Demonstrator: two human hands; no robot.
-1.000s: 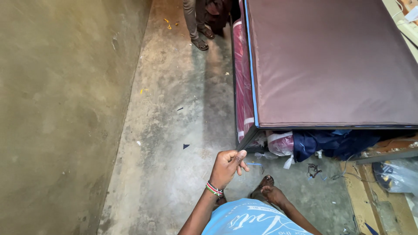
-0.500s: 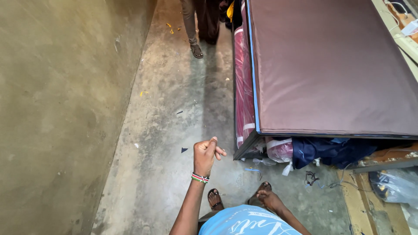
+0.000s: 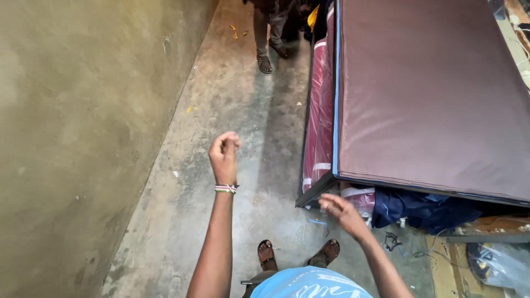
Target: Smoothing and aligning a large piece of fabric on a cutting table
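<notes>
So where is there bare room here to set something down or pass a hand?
The brown table top is bare. The concrete floor lies open between the wall and the table, from the left hand up to another person's feet. It is crowded under the table's near edge by the right hand: blue cloth, plastic bags, cables.

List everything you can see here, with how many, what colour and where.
table: one, brown padded top, upper right
fabric rolls: several, red, stacked at the table's left side
cloth: one heap, dark blue, under the table's near edge
plastic bag: one, clear, lower right floor
wall: one, grey-green, left
floor: grey concrete, centre
another person's legs: two, sandalled, top centre
bracelet: one, beaded, left wrist
left hand: closed fist, raised mid-air
right hand: open, near the table corner
own feet: two, sandalled, bottom centre
</notes>
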